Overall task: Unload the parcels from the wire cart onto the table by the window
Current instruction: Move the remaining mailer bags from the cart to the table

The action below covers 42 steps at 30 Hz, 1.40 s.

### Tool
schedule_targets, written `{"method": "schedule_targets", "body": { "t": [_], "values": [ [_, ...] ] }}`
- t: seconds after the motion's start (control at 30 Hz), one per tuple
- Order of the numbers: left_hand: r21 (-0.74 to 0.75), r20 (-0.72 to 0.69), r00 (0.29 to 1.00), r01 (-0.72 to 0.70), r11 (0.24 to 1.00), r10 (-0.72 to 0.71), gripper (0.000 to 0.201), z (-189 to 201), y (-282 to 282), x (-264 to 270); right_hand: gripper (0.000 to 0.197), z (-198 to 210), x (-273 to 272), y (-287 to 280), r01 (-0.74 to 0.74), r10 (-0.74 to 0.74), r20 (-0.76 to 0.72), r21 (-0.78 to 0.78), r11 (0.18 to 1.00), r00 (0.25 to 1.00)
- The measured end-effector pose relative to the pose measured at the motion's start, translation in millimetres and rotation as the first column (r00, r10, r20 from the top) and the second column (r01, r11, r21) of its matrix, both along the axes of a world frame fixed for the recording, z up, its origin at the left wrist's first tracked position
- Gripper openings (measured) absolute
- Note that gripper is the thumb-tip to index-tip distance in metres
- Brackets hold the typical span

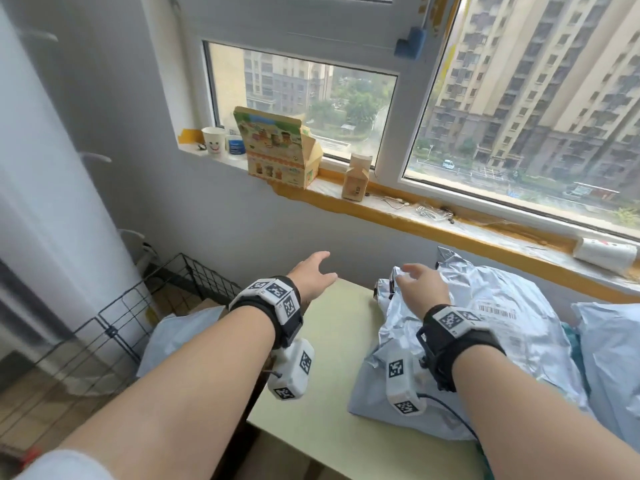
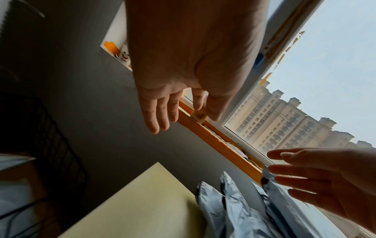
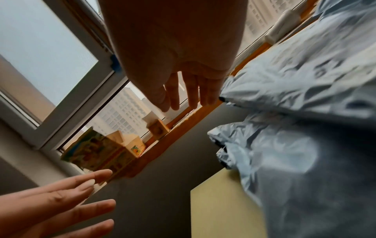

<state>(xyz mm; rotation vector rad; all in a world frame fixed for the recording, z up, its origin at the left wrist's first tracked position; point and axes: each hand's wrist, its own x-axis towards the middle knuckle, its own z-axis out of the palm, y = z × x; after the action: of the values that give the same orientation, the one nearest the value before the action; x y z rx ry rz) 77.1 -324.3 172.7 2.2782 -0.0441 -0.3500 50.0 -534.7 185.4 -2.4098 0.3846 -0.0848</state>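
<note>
Grey plastic mailer parcels point(image 1: 491, 327) point(image 2: 244, 214) point(image 3: 295, 112) lie piled on the pale yellow table point(image 1: 332, 403) point(image 2: 132, 209) point(image 3: 219, 209) under the window. My right hand point(image 1: 412, 278) point(image 3: 183, 96) point(image 2: 295, 175) hovers just above the left end of the pile, fingers straight and empty. Over the table's far left corner my left hand point(image 1: 317, 268) point(image 2: 168, 116) point(image 3: 81, 201) is spread open, holding nothing. The black wire cart point(image 1: 138, 306) point(image 2: 50, 145) stands left of the table with another grey parcel point(image 1: 176, 337) in it.
The window sill point(image 1: 415, 216) holds a smiley paper cup point(image 1: 214, 140), a colourful open carton point(image 1: 277, 147), a small tan box point(image 1: 356, 178) and a paper roll point(image 1: 604, 252). A further pale parcel point(image 1: 613, 358) lies at the table's right. A white cylinder point(image 1: 52, 188) stands left.
</note>
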Motion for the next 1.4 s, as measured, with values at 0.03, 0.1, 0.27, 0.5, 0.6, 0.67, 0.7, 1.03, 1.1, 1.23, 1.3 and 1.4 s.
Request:
{"method": "schedule_targets", "body": {
  "t": [0.03, 0.1, 0.27, 0.5, 0.6, 0.67, 0.7, 1.03, 1.1, 1.23, 1.3, 1.4],
  "values": [
    [0.004, -0.005, 1.000, -0.009, 1.000, 0.009, 0.058, 0, 13, -2, 0.037, -2, 2, 12, -0.018, 0.018, -0.005, 0.003, 1.000, 1.000],
    [0.010, -0.020, 0.999, -0.038, 0.999, 0.038, 0.057, -1, 41, -7, 0.037, -8, 5, 37, -0.061, 0.061, -0.018, 0.004, 0.998, 0.998],
    [0.023, -0.032, 0.992, -0.124, 0.992, 0.124, 0.052, -9, 115, -19, 0.035, -23, 12, 104, -0.134, 0.135, -0.029, 0.023, 0.991, 0.990],
    [0.022, -0.073, 0.965, -0.252, 0.967, 0.253, 0.048, -33, 218, -39, 0.037, -49, 10, 200, -0.235, 0.237, -0.115, 0.032, 0.971, 0.965],
    [0.044, -0.078, 0.950, -0.300, 0.953, 0.303, 0.048, -45, 255, -49, 0.036, -63, 6, 235, -0.266, 0.269, -0.148, 0.037, 0.963, 0.952],
    [0.033, -0.096, 0.937, -0.334, 0.942, 0.336, 0.048, -54, 275, -55, 0.036, -71, 3, 255, -0.284, 0.287, -0.167, 0.043, 0.958, 0.943],
    [0.029, -0.104, 0.930, -0.350, 0.936, 0.352, 0.048, -59, 283, -58, 0.036, -75, 1, 263, -0.290, 0.295, -0.172, 0.052, 0.956, 0.940],
    [0.000, -0.138, 0.891, -0.438, 0.899, 0.433, 0.044, -87, 332, -61, 0.034, -99, 15, 327, -0.340, 0.352, -0.226, 0.090, 0.936, 0.909],
    [-0.008, -0.142, 0.879, -0.461, 0.887, 0.456, 0.043, -95, 339, -56, 0.034, -105, 21, 337, -0.350, 0.361, -0.237, 0.089, 0.933, 0.902],
    [-0.007, -0.160, 0.855, -0.500, 0.866, 0.493, 0.041, -116, 356, -44, 0.035, -121, 40, 356, -0.366, 0.382, -0.263, 0.109, 0.924, 0.886],
    [-0.001, -0.172, 0.847, -0.511, 0.859, 0.504, 0.040, -129, 364, -34, 0.034, -133, 50, 364, -0.365, 0.382, -0.290, 0.111, 0.924, 0.878],
    [0.009, -0.215, 0.829, -0.527, 0.850, 0.517, 0.039, -149, 374, -17, 0.033, -155, 68, 375, -0.366, 0.381, -0.338, 0.109, 0.924, 0.861]
  ]
}}
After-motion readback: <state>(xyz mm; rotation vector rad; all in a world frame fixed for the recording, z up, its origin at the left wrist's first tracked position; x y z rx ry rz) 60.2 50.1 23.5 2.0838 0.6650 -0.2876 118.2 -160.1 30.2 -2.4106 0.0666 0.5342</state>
